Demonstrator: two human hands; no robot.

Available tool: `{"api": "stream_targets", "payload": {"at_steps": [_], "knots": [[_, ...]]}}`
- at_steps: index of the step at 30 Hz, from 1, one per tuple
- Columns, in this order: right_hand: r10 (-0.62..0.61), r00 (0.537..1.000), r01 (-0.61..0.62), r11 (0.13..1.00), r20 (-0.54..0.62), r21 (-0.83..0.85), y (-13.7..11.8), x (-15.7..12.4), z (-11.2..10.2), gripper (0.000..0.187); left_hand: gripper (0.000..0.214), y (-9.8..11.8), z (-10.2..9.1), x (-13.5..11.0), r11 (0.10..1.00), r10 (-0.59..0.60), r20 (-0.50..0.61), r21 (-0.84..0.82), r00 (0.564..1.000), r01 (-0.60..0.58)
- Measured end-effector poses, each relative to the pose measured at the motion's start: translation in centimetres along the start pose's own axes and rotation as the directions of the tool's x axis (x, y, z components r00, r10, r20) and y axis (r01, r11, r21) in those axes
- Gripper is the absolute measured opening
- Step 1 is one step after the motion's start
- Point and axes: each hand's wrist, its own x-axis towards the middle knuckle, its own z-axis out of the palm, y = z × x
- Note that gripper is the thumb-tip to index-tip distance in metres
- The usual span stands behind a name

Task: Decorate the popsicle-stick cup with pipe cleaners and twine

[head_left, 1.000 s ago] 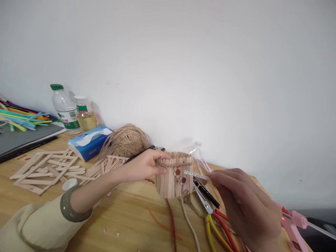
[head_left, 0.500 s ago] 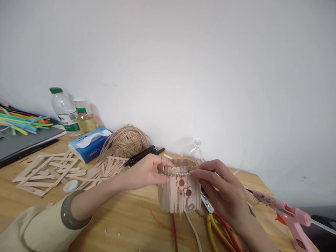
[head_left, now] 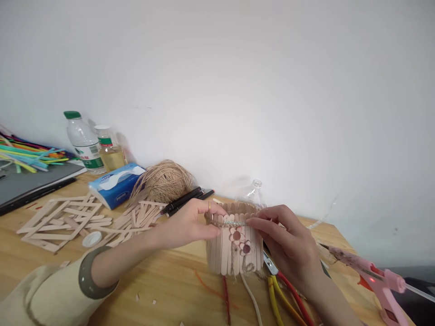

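A small round holder of upright popsicle sticks (head_left: 234, 251) stands on the wooden table (head_left: 163, 280), with twine round its top and small round flowers on its front. My left hand (head_left: 188, 222) grips its left side, thumb on the front, a ring on one finger. My right hand (head_left: 288, 246) pinches a thin sparkly silver strip (head_left: 233, 223) and presses it flat across the twine band near the rim.
A ball of twine (head_left: 165, 181), black pens (head_left: 185, 200), a tissue pack (head_left: 117, 183), two bottles (head_left: 84, 142) and loose popsicle sticks (head_left: 64, 217) lie to the left. A pink glue gun (head_left: 377, 280), pliers with red and yellow handles (head_left: 282, 290) and a clear bottle (head_left: 251, 194) are on the right.
My right hand came in from the lower right with the silver strip and laid it across the holder's twine band. The left hand kept its hold; the holder turned slightly.
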Motion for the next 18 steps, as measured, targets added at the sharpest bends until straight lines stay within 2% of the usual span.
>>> {"api": "stream_targets", "payload": {"at_steps": [12, 15, 18], "knots": [[-0.010, 0.998, 0.014, 0.997, 0.062, -0.069, -0.20, -0.30, -0.16, 0.029, 0.014, 0.22, 0.28, -0.13, 1.000, -0.006, -0.008, 0.012, 1.000, 0.007], [-0.009, 0.997, 0.013, 0.998, 0.074, -0.054, -0.35, -0.36, 0.00, 0.030, 0.010, -0.12, 0.56, -0.12, 0.997, -0.024, -0.025, -0.076, 0.999, 0.022], [-0.009, 0.998, 0.012, 0.999, 0.065, -0.043, -0.56, -0.27, 0.09, 0.028, 0.012, -0.74, 1.00, -0.11, 0.967, -0.047, -0.031, -0.253, 0.998, 0.038]]}}
